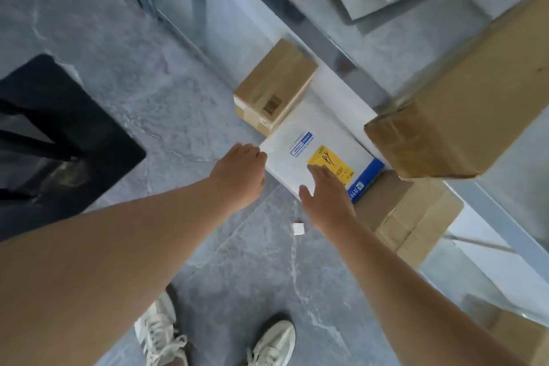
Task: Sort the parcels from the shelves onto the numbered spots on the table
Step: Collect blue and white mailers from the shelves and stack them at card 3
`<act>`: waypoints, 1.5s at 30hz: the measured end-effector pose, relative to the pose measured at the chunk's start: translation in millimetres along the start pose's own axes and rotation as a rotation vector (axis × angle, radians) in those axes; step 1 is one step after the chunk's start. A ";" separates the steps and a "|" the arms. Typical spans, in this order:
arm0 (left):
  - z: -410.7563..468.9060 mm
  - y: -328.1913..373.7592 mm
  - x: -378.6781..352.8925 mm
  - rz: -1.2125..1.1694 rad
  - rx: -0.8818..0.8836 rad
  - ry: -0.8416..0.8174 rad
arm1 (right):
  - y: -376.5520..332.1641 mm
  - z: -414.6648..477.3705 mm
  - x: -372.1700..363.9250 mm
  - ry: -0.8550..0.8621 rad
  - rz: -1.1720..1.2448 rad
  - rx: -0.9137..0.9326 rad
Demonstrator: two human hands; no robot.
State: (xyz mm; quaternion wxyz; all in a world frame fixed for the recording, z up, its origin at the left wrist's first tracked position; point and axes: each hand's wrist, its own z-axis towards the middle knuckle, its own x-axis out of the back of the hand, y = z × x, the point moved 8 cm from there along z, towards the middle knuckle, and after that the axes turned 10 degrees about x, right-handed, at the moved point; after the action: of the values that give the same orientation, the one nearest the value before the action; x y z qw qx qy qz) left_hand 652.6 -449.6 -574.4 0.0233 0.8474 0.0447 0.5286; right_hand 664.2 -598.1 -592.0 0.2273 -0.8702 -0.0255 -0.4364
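A flat white parcel (300, 140) with a yellow label and a blue edge lies on a low shelf in front of me. My left hand (240, 172) touches its near left corner, fingers curled at the edge. On its near right part rests my right hand (323, 196), fingers spread over the yellow label. I cannot tell whether either hand grips it firmly. A small brown box (274, 85) with a barcode stands just behind the white parcel.
A large brown box (463, 110) sits on a higher shelf at the right, overhanging the white parcel. More cardboard boxes (413, 217) lie below at the right. A black table (59, 134) stands at the left. A small white scrap (298, 229) lies on the grey floor.
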 end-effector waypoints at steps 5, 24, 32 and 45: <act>42.0 11.3 -88.4 -0.093 0.126 -0.071 | 89.5 74.0 -33.7 0.102 0.016 -0.126; 100.8 25.3 -266.5 -1.945 0.959 -0.300 | 191.0 170.9 -41.5 -0.026 -0.105 -0.284; 30.1 -29.0 -242.3 -1.880 0.970 -0.200 | 138.7 110.4 -55.4 0.075 0.228 -0.223; -112.8 -89.7 -25.4 -1.662 0.856 0.117 | 4.2 -47.4 30.1 0.133 0.645 -0.257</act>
State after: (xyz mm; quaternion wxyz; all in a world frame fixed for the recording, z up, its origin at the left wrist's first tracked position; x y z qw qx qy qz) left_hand 535.6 -363.8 -555.3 0.0775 0.4520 0.8280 0.3228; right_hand 648.4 -626.4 -545.9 0.2433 -0.8247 0.3204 -0.3975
